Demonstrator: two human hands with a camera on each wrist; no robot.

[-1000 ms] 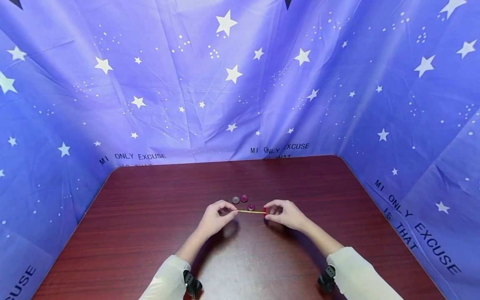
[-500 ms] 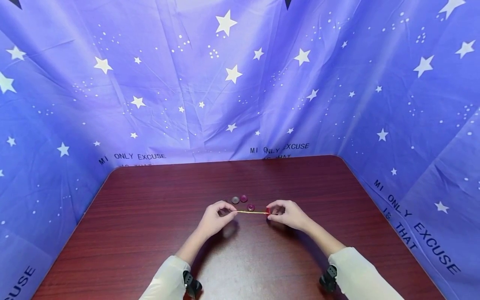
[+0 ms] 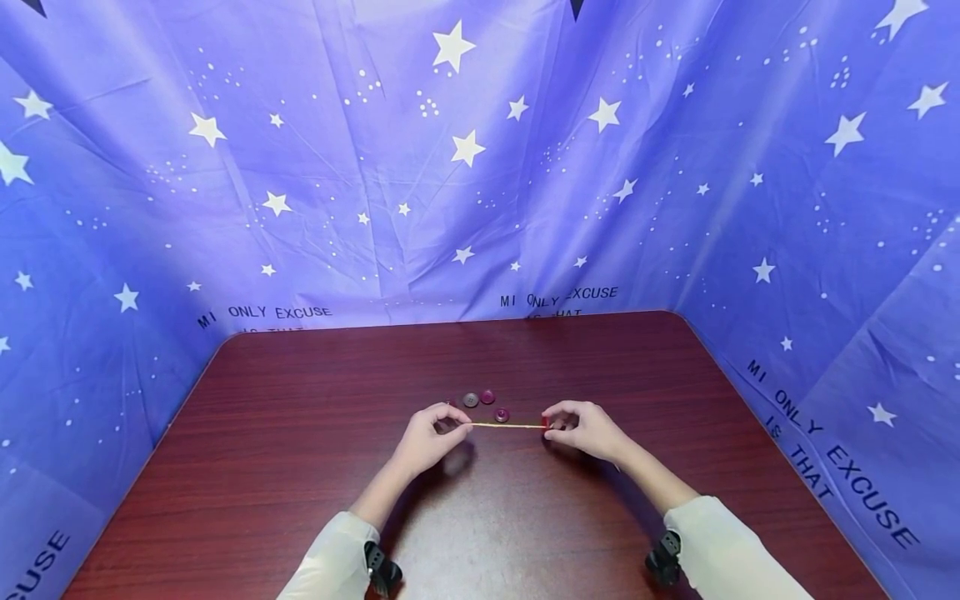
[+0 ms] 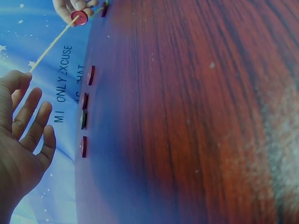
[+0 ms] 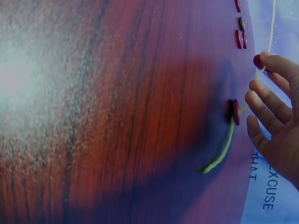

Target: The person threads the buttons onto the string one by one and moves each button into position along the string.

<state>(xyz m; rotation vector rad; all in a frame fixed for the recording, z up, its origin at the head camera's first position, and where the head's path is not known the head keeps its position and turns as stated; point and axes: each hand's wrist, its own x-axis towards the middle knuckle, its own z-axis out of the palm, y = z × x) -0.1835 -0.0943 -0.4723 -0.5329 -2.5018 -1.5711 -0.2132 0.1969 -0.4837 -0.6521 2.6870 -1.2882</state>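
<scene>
My left hand (image 3: pixel 426 442) pinches a yellow string (image 3: pixel 506 426) between thumb and index finger, its other fingers loosely bent. The string runs taut to my right hand (image 3: pixel 590 429), which pinches a red button (image 4: pixel 80 17) threaded on it. Beyond that hand the string carries on through a second red button (image 5: pixel 236 112), low by the table, and its tail (image 5: pixel 222 156) trails off. Between and behind the hands lie a grey-brown button (image 3: pixel 470 400) and two dark red buttons, one further back (image 3: pixel 488 397) and one nearer (image 3: pixel 502 414).
The dark red wooden table (image 3: pixel 315 467) spreads out around both hands. Another red button (image 4: pixel 83 147) lies beside the left hand, mostly hidden in the head view. A blue curtain (image 3: pixel 360 167) with white stars surrounds the table's back and sides.
My right hand has moved a little to the right with the red button, and the stretch of string between the hands has grown longer. The left hand has barely moved.
</scene>
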